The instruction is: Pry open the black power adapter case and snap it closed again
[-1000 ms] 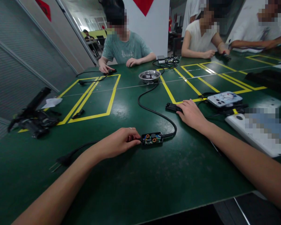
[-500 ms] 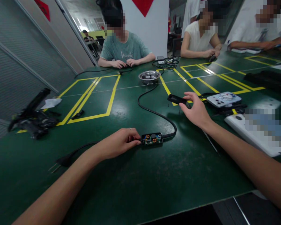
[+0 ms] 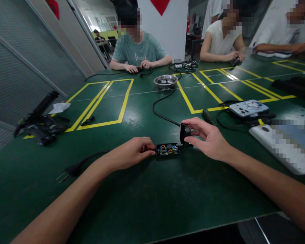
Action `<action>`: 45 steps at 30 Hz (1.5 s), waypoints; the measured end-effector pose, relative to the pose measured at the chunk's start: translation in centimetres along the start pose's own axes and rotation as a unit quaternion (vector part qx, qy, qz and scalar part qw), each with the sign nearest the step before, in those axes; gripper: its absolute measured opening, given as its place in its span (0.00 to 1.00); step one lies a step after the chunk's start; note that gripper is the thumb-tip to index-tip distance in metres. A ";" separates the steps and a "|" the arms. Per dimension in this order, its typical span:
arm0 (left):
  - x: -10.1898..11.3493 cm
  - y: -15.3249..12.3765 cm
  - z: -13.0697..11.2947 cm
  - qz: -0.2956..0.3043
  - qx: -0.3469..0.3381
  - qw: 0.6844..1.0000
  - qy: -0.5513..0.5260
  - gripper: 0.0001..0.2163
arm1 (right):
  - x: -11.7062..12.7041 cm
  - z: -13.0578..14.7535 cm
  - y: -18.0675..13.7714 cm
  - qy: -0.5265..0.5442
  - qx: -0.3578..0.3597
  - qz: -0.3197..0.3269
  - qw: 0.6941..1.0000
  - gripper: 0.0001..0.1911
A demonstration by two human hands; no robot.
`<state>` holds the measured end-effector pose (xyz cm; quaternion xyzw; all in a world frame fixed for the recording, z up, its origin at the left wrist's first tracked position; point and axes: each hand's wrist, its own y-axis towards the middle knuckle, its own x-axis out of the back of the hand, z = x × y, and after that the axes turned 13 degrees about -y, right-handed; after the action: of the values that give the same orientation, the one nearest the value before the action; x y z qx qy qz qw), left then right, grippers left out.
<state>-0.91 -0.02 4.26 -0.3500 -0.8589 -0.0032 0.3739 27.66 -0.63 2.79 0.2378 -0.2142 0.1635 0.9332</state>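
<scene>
An opened black in-line power box (image 3: 168, 150) lies on the green table, its circuit board with copper coils facing up. My left hand (image 3: 133, 153) is closed in a pinch at the box's left end, where the cord enters. That cord runs left to a two-pin plug (image 3: 71, 171) on the table. My right hand (image 3: 209, 137) grips a black plastic cover (image 3: 184, 134), tilted upright just above the right end of the box. Behind the right hand lies a screwdriver (image 3: 207, 116) with a dark handle, its shaft hidden. A black cable (image 3: 160, 113) curves away toward the back.
A metal bowl (image 3: 165, 81) with small parts stands mid-table. Phones (image 3: 249, 107) and dark cables lie at the right. Black parts (image 3: 43, 130) are heaped at the left, near yellow tape (image 3: 99, 126). Co-workers (image 3: 142, 51) sit across the table, handling small dark items.
My right hand has brought the black cover left and down to the box, turning it upright. The screwdriver handle is now exposed behind it. My left hand keeps its pinch.
</scene>
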 end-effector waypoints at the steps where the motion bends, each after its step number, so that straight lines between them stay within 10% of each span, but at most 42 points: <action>1: 0.0 0.0 0.0 0.000 -0.001 1.000 0.000 0.10 | -0.2 0.0 -0.1 0.001 0.000 0.008 1.000 0.23; 10: 0.1 0.0 -0.4 0.001 0.006 1.000 -0.007 0.10 | -0.8 0.6 -0.1 -0.129 0.056 0.061 0.988 0.30; 19: 0.5 0.0 -0.5 0.021 -0.003 0.999 -0.024 0.11 | -3.5 0.2 -0.6 -0.368 0.157 0.147 0.905 0.19; 27: 0.0 -0.5 -0.5 -0.023 0.013 1.000 -0.002 0.31 | -3.3 1.8 -0.8 -0.398 0.208 0.101 0.888 0.21; 34: -2.4 0.3 -1.0 -0.111 -0.130 0.978 0.118 0.32 | -3.6 4.4 -0.7 -0.301 0.335 0.076 0.890 0.24; 38: -4.4 1.5 -2.2 -0.180 -0.173 0.950 0.186 0.32 | 0.5 1.9 0.7 -0.421 0.151 -0.050 0.893 0.15; 41: -5.6 2.5 -3.0 -0.169 -0.182 0.940 0.234 0.33 | 4.3 -1.1 1.7 -0.544 -0.062 -0.132 0.827 0.17; 45: -6.3 3.2 -3.1 -0.111 -0.154 0.943 0.273 0.30 | 6.5 -4.2 1.8 -0.572 -0.254 -0.034 0.779 0.29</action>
<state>5.98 -2.22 1.59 -0.2911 -0.7466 -0.2723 0.5326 33.91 4.34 3.20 0.0493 -0.7344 -0.0952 0.6702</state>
